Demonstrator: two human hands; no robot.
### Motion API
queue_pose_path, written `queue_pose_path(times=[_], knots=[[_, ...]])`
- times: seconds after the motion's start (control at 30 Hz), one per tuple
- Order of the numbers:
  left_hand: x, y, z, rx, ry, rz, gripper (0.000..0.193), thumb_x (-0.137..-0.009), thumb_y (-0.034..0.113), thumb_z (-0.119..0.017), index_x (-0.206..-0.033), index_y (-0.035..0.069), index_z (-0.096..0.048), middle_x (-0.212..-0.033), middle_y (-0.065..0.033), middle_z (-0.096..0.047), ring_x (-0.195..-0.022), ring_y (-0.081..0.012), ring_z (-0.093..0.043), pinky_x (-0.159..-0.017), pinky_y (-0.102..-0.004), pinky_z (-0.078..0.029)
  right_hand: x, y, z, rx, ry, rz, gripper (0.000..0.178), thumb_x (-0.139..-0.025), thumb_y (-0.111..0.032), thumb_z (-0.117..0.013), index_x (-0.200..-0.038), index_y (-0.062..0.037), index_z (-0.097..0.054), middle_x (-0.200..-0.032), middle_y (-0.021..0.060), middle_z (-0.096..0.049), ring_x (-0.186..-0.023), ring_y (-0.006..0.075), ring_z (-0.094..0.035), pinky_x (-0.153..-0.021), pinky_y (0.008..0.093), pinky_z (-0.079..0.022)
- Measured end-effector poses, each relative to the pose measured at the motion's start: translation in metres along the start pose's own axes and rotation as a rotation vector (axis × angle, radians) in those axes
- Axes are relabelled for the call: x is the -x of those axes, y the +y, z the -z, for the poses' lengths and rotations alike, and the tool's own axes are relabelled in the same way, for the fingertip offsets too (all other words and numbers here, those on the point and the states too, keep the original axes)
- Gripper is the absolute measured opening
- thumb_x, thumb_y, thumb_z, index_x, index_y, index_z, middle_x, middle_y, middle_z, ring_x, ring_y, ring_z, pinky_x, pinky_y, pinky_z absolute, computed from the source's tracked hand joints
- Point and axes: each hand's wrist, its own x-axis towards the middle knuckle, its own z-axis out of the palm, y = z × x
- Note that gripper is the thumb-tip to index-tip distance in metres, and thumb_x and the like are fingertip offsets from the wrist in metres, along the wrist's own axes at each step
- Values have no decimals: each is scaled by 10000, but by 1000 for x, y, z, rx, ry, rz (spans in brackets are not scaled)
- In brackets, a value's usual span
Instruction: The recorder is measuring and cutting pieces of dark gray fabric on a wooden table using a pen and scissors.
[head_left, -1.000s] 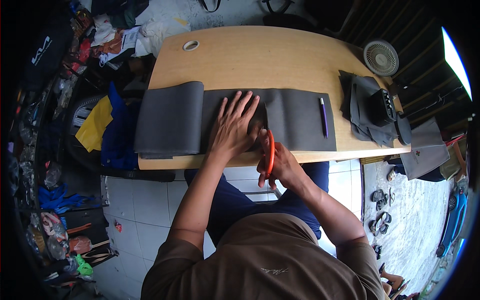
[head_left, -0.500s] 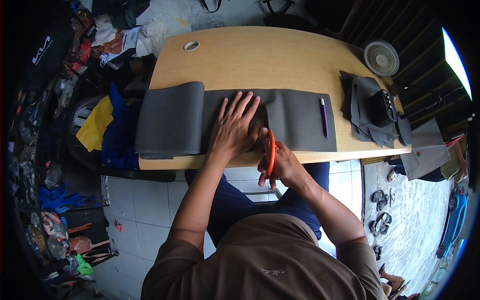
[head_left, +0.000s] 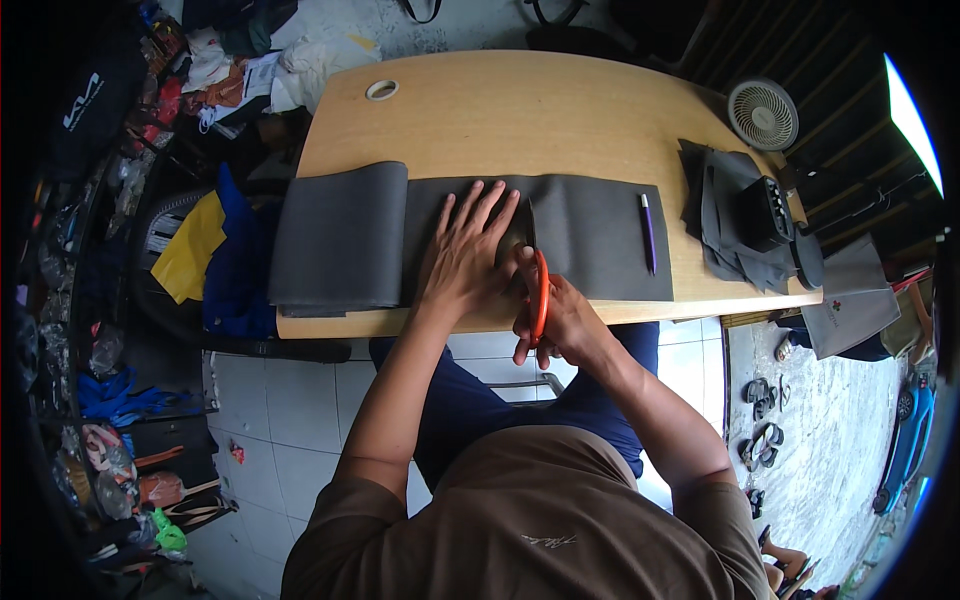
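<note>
A long dark grey sheet of material lies along the table's near edge. Flat on its middle, fingers spread, my left hand presses it down. My right hand is closed round the orange handles of a pair of scissors, just right of my left hand. The dark blades point away from me over the sheet, close to my left fingers; how far they bite into it is hard to see. On the left the material is folded over into a thick layered part. A purple pen rests on the sheet's right end.
The wooden table carries a roll of tape at the far left. Dark grey pieces lie stacked at the right, a black box-shaped object upon them. A small fan stands at the far right corner. Yellow material hangs at left.
My right hand and the scissors have shifted slightly left and toward me, and more of the blades shows. My left hand stays flat on the sheet.
</note>
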Motion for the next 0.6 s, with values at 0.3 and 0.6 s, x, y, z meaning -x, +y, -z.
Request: queue_pose_path(times=[0.3, 0.6], knots=[[0, 2, 2, 12, -5, 10, 794, -1056, 400, -667, -1778, 195, -411, -1833, -89, -393, -1708, -346, -327, -1415, -600, -195, 12, -3, -12, 149, 69, 130, 791, -1162, -766, -353, -1151, 10, -507, -728, 113, -635, -636, 252, -788, -420, 321, -525], [0, -1, 0, 1, -1, 0, 788, -1065, 426, -647, -1780, 196, -409, -1836, -82, -389, -1711, -344, -321, -1416, -602, -190, 7, -3, -9, 117, 67, 58, 816, -1122, -835, -356, -1023, -39, -506, -714, 96, -620, -635, 250, -790, -424, 318, -534]])
